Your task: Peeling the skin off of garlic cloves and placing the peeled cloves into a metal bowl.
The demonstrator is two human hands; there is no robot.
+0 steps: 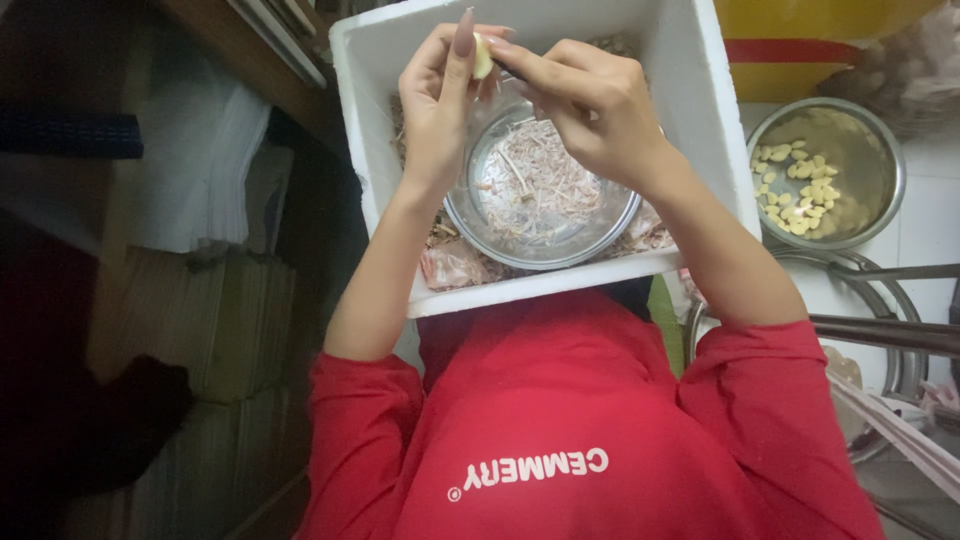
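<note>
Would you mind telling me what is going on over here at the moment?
A person in a red top is peeling garlic over a white foam box. The left hand holds a pale garlic clove while the right hand works at it. Below them, a metal bowl in the box holds papery skins. Another metal bowl on the right holds peeled cloves.

I see a white foam box, and inside it a silver steel bowl strewn with pale pink and tan garlic skins. Above the bowl, a cream-yellow garlic clove. To the right of the box, a second silver bowl carries pale yellow peeled cloves. Below the box, my sleeves are bright red with white lettering.
</note>
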